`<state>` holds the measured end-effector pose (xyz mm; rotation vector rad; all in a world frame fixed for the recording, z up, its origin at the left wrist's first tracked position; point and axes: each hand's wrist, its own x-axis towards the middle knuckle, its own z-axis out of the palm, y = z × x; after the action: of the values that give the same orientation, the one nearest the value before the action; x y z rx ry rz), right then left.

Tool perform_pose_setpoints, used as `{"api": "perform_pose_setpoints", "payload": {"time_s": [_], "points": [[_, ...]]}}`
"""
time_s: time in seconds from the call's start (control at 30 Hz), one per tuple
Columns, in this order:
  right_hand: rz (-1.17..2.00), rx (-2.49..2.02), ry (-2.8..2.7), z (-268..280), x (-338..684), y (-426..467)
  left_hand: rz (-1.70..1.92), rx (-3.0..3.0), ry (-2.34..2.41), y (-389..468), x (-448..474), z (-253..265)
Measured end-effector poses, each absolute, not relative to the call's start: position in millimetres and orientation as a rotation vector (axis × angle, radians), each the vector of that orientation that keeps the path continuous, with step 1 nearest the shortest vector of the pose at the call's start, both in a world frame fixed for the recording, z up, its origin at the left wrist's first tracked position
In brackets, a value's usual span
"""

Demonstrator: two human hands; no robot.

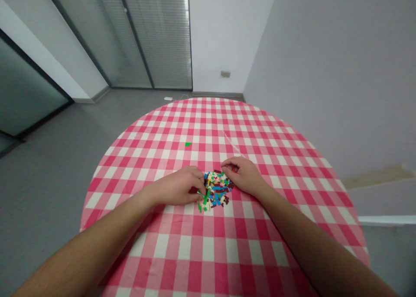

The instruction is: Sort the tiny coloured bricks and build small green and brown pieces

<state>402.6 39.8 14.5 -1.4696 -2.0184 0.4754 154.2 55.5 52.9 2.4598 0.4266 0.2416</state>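
Observation:
A heap of small building bricks [218, 189] in green, blue, brown, white and yellow lies on the table in front of me. My left hand [182, 185] reaches the heap's left edge, its thumb and fingertips closed around what looks like a small green building brick [201, 195]. At the far right of the pile rests my right hand [244, 175], fingers bent and thumb drawn toward the index fingertip; whatever may be in that pinch is too small to make out. Beyond the heap, slightly left, sits a separate green brick piece [188, 144].
A red-and-white checked cloth [182, 253] covers the round table. Grey floor [48, 171] shows at the left, a plain wall [325, 72] rises on the right, and glass partitions with blinds [162, 37] stand behind. A white object [168, 98] lies on the floor past the far edge.

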Motion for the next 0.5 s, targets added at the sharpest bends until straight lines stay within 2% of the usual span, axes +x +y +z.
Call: {"api": "perform_pose_setpoints", "payload": {"time_s": [0.13,0.3,0.5], "points": [[0.463,-1.459,-2.009,13.2,403.2,39.8,0.375,2.33,0.597,62.1,149.9,49.9],[0.469,-1.467,-2.009,11.7,403.9,40.3,0.762,2.16,1.12,87.0,136.4,26.5],[0.469,-1.488,-2.012,13.3,403.1,39.7,0.784,2.203,1.351,107.0,128.0,15.6]]}}
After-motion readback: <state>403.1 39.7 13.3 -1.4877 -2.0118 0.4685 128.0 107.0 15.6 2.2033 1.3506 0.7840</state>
